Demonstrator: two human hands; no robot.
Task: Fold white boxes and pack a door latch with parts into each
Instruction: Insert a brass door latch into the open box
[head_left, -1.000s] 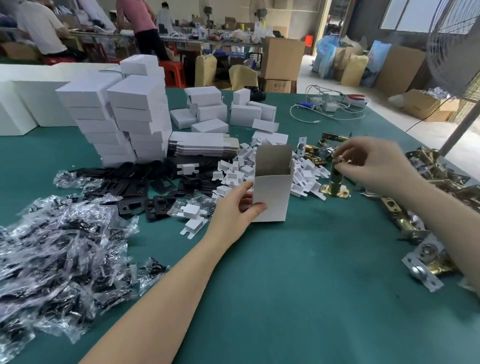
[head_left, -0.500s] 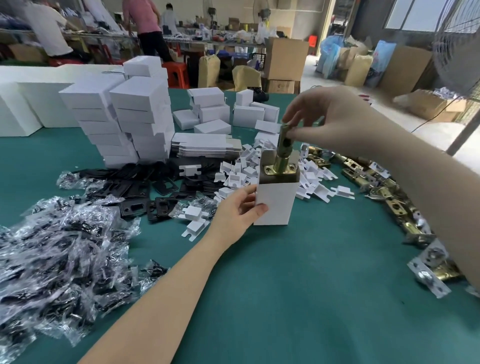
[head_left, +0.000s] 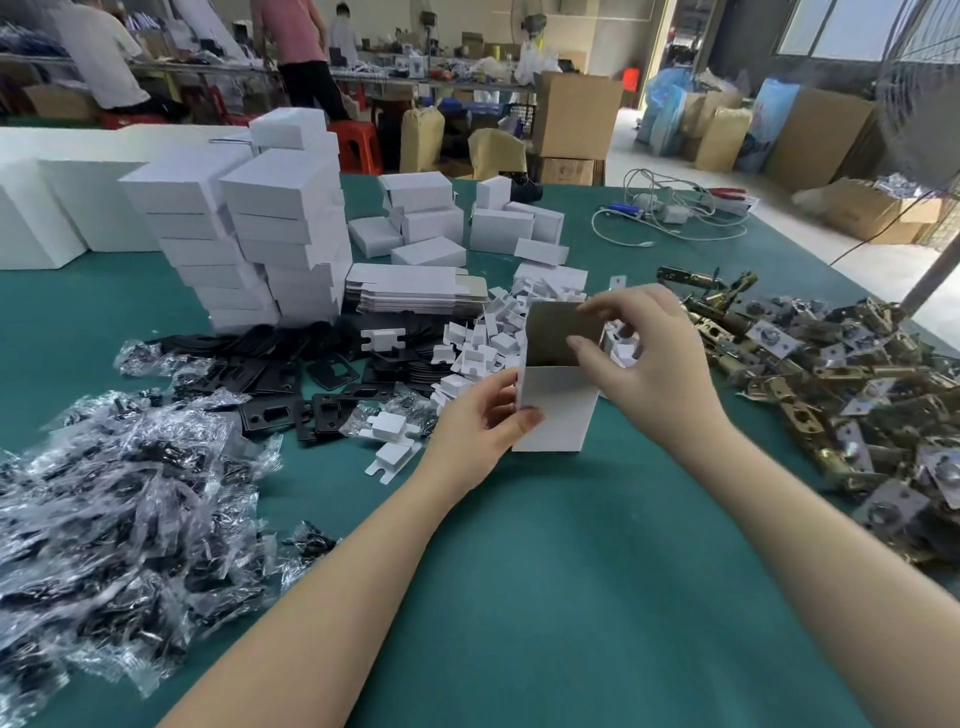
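Observation:
A white box (head_left: 557, 410) stands upright on the green table (head_left: 571, 571), its top flap raised and its brown inside showing. My left hand (head_left: 480, 423) grips its left wall, thumb on the front face. My right hand (head_left: 649, 364) is at the box's open top, fingers curled over the rim and flap. The door latch is not visible; the box's inside is hidden from here. A heap of brass door latches (head_left: 831, 384) lies to the right.
Stacks of folded white boxes (head_left: 260, 228) and flat box blanks (head_left: 415, 293) stand behind. Small white card inserts (head_left: 483, 348), black plates (head_left: 291, 384) and bagged parts (head_left: 114, 509) lie to the left. Cables (head_left: 670, 213) rest at the back right. People work at far benches.
My right hand carried a brass latch from the heap to the box and lowered it in. The latch is now out of sight and the hand sits at the box's top.

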